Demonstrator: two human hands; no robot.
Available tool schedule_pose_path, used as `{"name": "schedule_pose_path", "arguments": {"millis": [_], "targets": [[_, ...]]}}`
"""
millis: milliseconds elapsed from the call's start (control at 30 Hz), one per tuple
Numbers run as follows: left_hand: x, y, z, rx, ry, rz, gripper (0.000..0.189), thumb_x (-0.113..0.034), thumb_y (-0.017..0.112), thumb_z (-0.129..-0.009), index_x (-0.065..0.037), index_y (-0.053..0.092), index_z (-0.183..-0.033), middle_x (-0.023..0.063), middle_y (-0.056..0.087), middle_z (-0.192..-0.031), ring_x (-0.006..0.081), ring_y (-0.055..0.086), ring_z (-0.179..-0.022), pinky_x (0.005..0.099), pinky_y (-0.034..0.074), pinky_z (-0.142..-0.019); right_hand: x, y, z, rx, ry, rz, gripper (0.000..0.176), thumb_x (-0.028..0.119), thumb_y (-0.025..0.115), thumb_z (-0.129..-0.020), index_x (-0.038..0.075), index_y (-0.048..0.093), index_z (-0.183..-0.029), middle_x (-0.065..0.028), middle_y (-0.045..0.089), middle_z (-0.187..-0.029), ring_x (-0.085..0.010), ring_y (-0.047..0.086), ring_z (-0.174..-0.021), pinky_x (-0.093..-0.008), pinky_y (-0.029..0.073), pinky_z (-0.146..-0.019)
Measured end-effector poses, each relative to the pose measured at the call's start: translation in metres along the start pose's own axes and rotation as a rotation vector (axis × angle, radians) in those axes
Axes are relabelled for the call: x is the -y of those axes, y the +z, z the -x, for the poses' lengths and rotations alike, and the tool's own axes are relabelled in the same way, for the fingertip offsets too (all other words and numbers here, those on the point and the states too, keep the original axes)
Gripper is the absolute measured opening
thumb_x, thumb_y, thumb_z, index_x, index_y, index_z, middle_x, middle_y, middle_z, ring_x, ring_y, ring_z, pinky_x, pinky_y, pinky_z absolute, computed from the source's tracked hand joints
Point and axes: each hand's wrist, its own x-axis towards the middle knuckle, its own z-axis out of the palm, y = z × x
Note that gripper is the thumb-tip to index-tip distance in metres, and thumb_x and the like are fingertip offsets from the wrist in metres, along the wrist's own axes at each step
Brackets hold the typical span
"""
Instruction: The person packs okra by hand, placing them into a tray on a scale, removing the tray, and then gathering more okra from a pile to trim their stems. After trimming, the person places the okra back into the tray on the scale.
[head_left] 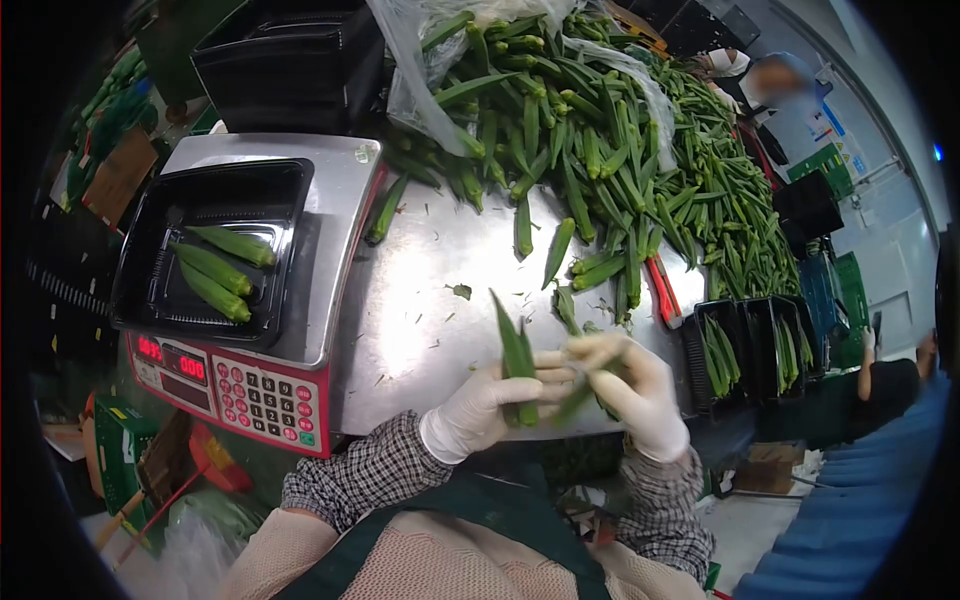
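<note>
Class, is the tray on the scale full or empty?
Neither: three okra pods lie in the black tray, leaving much of its base bare.

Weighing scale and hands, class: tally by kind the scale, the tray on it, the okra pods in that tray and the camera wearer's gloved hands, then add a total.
Digital weighing scale: 1
Black plastic tray on the scale: 1
Green okra pods in that tray: 3
Wearer's gloved left hand and gloved right hand: 2
Total: 7

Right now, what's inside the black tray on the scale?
Three green okra lie inside the black tray on the scale. They cover bits of the tray's bottom, so what's right under them can't be seen.
</note>
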Motion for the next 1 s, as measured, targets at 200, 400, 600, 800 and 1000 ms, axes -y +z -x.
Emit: {"name": "schedule_pose_path", "arguments": {"millis": [200, 400, 600, 800, 1000], "targets": [[0.009, -0.011, -0.004, -0.102, 0.096, 0.058, 0.026, -0.011, 0.055, -0.086, -0.002, 0.054, -0.111, 0.0128, 0.063, -0.097, 0.0233, 0.062, -0.086, 0.0361, 0.051, -0.076, 0.001, -0.07, 0.057, 0.144, 0.311, 0.687, 0.038, 0.018, 0.074, -0.071, 0.001, 0.062, -0.102, -0.0148, 0.064, -0.091, -0.0266, 0.063, -0.083, -0.0317, 0.049, -0.076], [0.009, -0.015, -0.004, -0.088, 0.159, 0.101, 0.028, -0.014, 0.06, -0.085, -0.002, 0.052, -0.109, 0.0109, 0.062, -0.088, 0.02, 0.061, -0.077, 0.0331, 0.049, -0.072, -0.054, -0.036, -0.049, -0.143, -0.26, 1.16, 0.032, 0.002, 0.059, -0.073, 0.002, 0.058, -0.105, -0.0144, 0.059, -0.101, -0.0297, 0.059, -0.087, -0.0338, 0.048, -0.072], [0.009, -0.015, -0.005, -0.127, 0.182, 0.061, 0.028, -0.016, 0.057, -0.086, -0.002, 0.055, -0.109, 0.0118, 0.064, -0.091, 0.0232, 0.06, -0.076, 0.0364, 0.049, -0.073, -0.084, -0.023, -0.104, 0.047, -0.241, 1.524, 0.024, 0.007, 0.057, -0.071, 0.004, 0.055, -0.095, -0.0101, 0.055, -0.084, -0.0304, 0.056, -0.075, -0.0383, 0.045, -0.063], [0.011, -0.018, -0.005, -0.083, 0.166, 0.13, 0.032, -0.017, 0.052, -0.087, 0.0, 0.052, -0.114, 0.0148, 0.063, -0.098, 0.0257, 0.062, -0.085, 0.0389, 0.049, -0.079, -0.023, -0.035, -0.059, -0.463, -0.277, 0.608, 0.034, -0.007, 0.059, -0.07, 0.003, 0.051, -0.102, -0.0116, 0.057, -0.094, -0.0237, 0.058, -0.081, -0.0315, 0.048, -0.073], [0.007, -0.015, -0.004, -0.015, 0.171, 0.169, 0.055, -0.019, 0.049, -0.083, 0.002, 0.036, -0.132, 0.02, 0.049, -0.125, 0.0318, 0.051, -0.113, 0.0442, 0.042, -0.094, -0.043, -0.001, -0.023, -0.411, 0.012, -0.601, 0.035, 0.007, 0.059, -0.084, 0.001, 0.043, -0.115, -0.0117, 0.057, -0.106, -0.0208, 0.057, -0.097, -0.0336, 0.049, -0.085]]}}
